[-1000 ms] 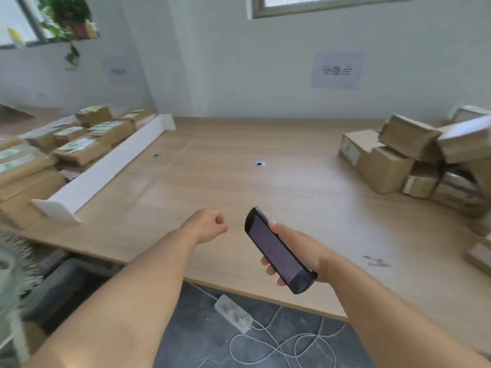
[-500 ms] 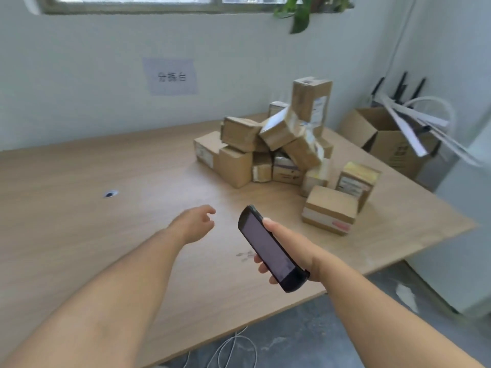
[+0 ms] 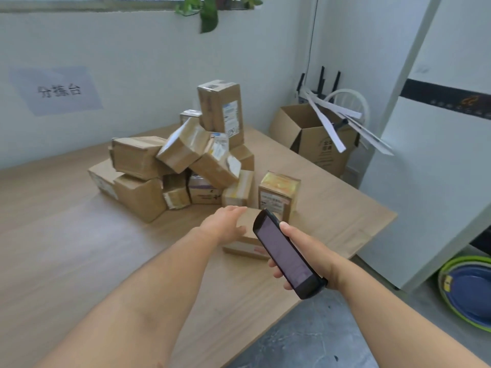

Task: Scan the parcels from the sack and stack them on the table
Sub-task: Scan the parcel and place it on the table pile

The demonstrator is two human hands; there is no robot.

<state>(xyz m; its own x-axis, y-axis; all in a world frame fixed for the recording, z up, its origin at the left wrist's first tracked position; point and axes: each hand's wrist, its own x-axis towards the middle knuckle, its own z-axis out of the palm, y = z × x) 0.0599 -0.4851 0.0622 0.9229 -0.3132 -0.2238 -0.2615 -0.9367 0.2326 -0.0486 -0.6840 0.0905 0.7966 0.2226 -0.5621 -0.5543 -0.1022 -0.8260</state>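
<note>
A heap of several brown cardboard parcels (image 3: 183,166) lies on the wooden table (image 3: 66,248) toward its far right end. Nearest to me sits a low flat parcel (image 3: 245,244), partly hidden by my hands. My left hand (image 3: 225,224) stretches over that flat parcel with fingers extended, at its near-left top edge. My right hand (image 3: 300,251) grips a black handheld scanner (image 3: 287,256), screen up, its head pointing at the flat parcel. A small upright parcel with a yellow top (image 3: 279,195) stands just behind.
Past the table's right end stands an open cardboard box (image 3: 313,139) holding white strips. A tall white cabinet (image 3: 435,155) fills the right side, with stacked coloured basins (image 3: 467,290) on the floor beside it. A paper sign (image 3: 55,90) hangs on the wall.
My view has swung right, from the left parcel area to the heap. My left hand uncurled and reached forward onto the flat parcel. The scanner stays in my right hand.
</note>
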